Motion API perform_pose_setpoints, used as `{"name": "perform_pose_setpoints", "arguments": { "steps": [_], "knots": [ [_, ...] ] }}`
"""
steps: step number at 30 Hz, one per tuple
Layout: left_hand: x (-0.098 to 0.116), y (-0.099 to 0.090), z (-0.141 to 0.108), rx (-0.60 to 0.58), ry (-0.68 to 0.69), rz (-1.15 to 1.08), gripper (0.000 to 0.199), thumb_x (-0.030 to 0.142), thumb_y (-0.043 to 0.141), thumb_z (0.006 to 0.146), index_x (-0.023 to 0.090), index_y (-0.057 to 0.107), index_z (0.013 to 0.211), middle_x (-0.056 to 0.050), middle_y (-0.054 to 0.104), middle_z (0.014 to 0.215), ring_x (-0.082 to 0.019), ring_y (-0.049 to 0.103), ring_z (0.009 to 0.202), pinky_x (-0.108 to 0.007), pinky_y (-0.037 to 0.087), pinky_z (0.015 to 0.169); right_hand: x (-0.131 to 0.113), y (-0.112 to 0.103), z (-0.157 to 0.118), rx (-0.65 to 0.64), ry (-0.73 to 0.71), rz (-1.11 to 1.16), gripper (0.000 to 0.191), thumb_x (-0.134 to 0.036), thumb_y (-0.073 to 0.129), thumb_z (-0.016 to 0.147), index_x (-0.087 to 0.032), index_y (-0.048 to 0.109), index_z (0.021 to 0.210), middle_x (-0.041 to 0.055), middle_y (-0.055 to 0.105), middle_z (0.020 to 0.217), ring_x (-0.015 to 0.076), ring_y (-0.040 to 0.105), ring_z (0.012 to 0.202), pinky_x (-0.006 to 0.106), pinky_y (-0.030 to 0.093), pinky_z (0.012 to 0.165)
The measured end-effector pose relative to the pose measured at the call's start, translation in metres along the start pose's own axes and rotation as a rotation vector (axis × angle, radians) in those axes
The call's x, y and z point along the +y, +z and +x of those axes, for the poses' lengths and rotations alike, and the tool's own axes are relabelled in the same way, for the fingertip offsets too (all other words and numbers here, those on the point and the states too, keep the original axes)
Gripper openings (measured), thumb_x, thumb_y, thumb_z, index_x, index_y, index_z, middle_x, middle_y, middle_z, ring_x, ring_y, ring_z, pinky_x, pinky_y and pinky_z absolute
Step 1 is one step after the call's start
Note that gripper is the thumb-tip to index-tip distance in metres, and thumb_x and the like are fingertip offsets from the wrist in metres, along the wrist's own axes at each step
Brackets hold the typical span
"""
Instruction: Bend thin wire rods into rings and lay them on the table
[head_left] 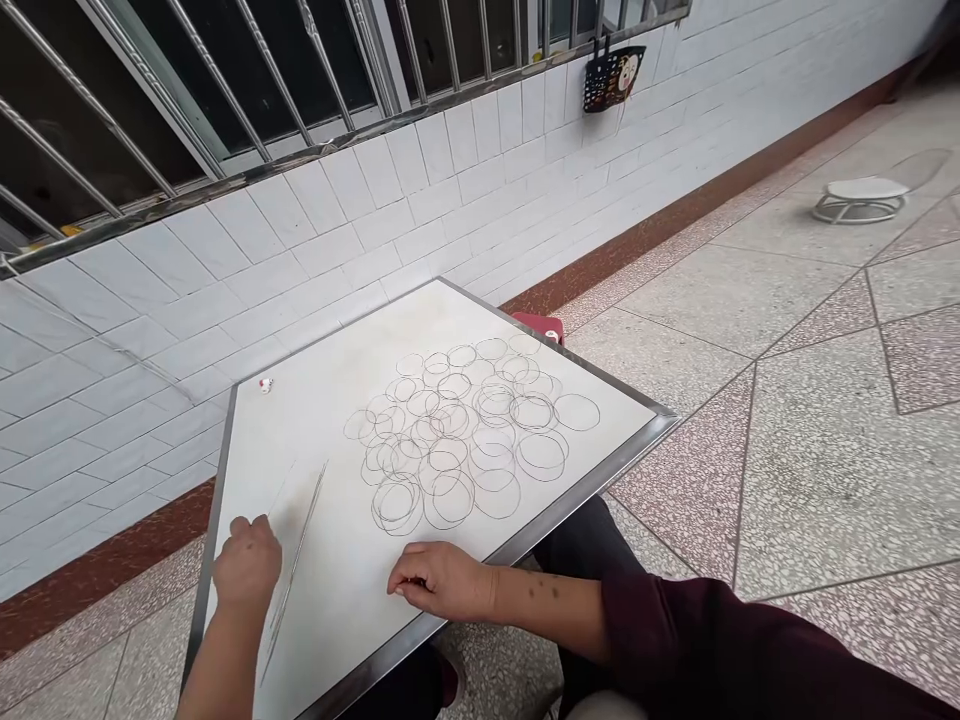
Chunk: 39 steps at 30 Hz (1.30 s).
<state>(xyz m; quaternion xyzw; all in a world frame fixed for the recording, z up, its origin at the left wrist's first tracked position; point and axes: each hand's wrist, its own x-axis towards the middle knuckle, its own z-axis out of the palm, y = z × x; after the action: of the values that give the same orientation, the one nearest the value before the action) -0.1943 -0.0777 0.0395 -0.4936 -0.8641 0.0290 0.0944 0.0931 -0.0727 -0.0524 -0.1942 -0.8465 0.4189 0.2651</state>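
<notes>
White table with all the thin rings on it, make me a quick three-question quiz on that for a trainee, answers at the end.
1. True or false: the straight thin strands lie between the left hand and the rings.
2. Which hand is nearer the rings?
A) left hand
B) right hand
3. What hangs by the window bars?

Key: 1 true; 2 B; 3 a black basket.

Soft, even daylight; faint shadow on the table (360,340) beside 1 hand (247,562); wide-angle stretching slants the edges.
</notes>
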Motion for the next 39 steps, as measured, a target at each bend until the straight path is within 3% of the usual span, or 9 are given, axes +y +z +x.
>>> {"name": "perform_pose_setpoints", "arguments": {
  "steps": [4, 7, 10, 12, 14, 18, 23, 29, 39],
  "knots": [
    [-0.002, -0.031, -0.002, 0.143, -0.001, -0.086, 0.031, 0.014, 0.040, 0.089, 0.012, 0.069, 0.100, -0.017, 0.060, 0.108, -0.030, 0.064, 0.088, -0.040, 0.053, 0.071, -0.001, -0.001, 0.000, 0.000, 0.032, -0.006, 0.023, -0.015, 0.059, 0.092, -0.020, 0.073, 0.109, 0.0026, 0.068, 0.093, 0.0130, 0.064, 0.082, 0.021, 0.050, 0.077],
    [0.015, -0.060, -0.013, 0.267, -0.064, -0.277, 0.033, 0.022, 0.042, 0.090, 0.020, 0.069, 0.107, -0.011, 0.058, 0.115, -0.023, 0.064, 0.084, -0.038, 0.055, 0.073, 0.001, 0.000, -0.001, 0.014, 0.039, 0.045, 0.023, -0.016, 0.060, 0.091, -0.020, 0.074, 0.108, 0.0021, 0.066, 0.089, 0.0130, 0.063, 0.082, 0.022, 0.050, 0.078],
    [0.054, -0.084, -0.041, 0.458, -0.190, -1.319, 0.018, 0.023, 0.058, 0.081, 0.020, 0.068, 0.096, -0.003, 0.065, 0.109, -0.016, 0.065, 0.081, -0.036, 0.056, 0.086, 0.001, 0.002, 0.000, 0.031, 0.021, 0.252, 0.020, -0.021, 0.059, 0.093, -0.021, 0.074, 0.106, 0.0011, 0.065, 0.090, 0.0106, 0.062, 0.074, 0.023, 0.051, 0.076],
    [0.086, -0.089, -0.067, 0.312, -0.265, -1.877, 0.016, 0.015, 0.068, 0.070, 0.017, 0.068, 0.086, -0.002, 0.066, 0.091, -0.013, 0.064, 0.074, -0.031, 0.056, 0.082, -0.003, 0.000, 0.002, 0.078, 0.053, 0.498, 0.025, -0.032, 0.057, 0.096, -0.022, 0.071, 0.113, 0.0014, 0.064, 0.090, 0.0086, 0.059, 0.065, 0.023, 0.050, 0.065],
    [0.115, -0.084, -0.092, 0.082, -0.371, -2.211, 0.024, 0.009, 0.072, 0.065, 0.015, 0.071, 0.088, -0.002, 0.067, 0.080, -0.012, 0.064, 0.075, -0.025, 0.055, 0.079, -0.014, -0.005, 0.003, 0.200, 0.101, 0.761, 0.037, -0.046, 0.054, 0.097, -0.023, 0.064, 0.125, 0.0018, 0.062, 0.091, 0.0090, 0.057, 0.063, 0.021, 0.045, 0.055],
    [0.154, -0.062, -0.131, 0.004, -0.433, -2.289, 0.022, 0.011, 0.077, 0.068, 0.013, 0.073, 0.089, -0.006, 0.070, 0.085, -0.014, 0.067, 0.080, -0.027, 0.056, 0.079, -0.042, -0.023, 0.002, 0.454, 0.053, 1.003, 0.038, -0.048, 0.067, 0.090, -0.024, 0.061, 0.119, -0.0013, 0.056, 0.082, 0.0115, 0.055, 0.069, 0.024, 0.044, 0.059],
    [0.167, -0.052, -0.155, -0.021, -0.494, -2.305, 0.017, 0.010, 0.080, 0.069, 0.013, 0.073, 0.084, -0.008, 0.070, 0.103, -0.013, 0.068, 0.083, -0.027, 0.056, 0.083, -0.054, -0.034, -0.009, 0.581, 0.161, 1.014, 0.031, -0.049, 0.070, 0.085, -0.021, 0.067, 0.098, -0.0006, 0.060, 0.078, 0.0113, 0.050, 0.063, 0.026, 0.042, 0.059],
    [0.158, -0.057, -0.162, -0.010, -0.532, -2.296, 0.018, 0.018, 0.073, 0.083, 0.014, 0.075, 0.100, -0.010, 0.072, 0.101, -0.017, 0.068, 0.096, -0.031, 0.056, 0.087, -0.046, -0.036, -0.017, 0.561, 0.280, 1.051, 0.039, -0.056, 0.071, 0.082, -0.018, 0.067, 0.089, 0.0012, 0.062, 0.078, 0.0126, 0.055, 0.068, 0.026, 0.042, 0.060],
    [0.163, -0.053, -0.176, -0.051, -0.545, -2.327, 0.019, 0.021, 0.074, 0.082, 0.016, 0.075, 0.100, -0.009, 0.073, 0.098, -0.017, 0.069, 0.095, -0.033, 0.055, 0.091, -0.058, -0.041, -0.019, 0.558, 0.177, 1.055, 0.026, -0.043, 0.077, 0.081, -0.021, 0.070, 0.093, 0.0006, 0.066, 0.084, 0.0130, 0.056, 0.075, 0.030, 0.047, 0.074]
  ]
}}
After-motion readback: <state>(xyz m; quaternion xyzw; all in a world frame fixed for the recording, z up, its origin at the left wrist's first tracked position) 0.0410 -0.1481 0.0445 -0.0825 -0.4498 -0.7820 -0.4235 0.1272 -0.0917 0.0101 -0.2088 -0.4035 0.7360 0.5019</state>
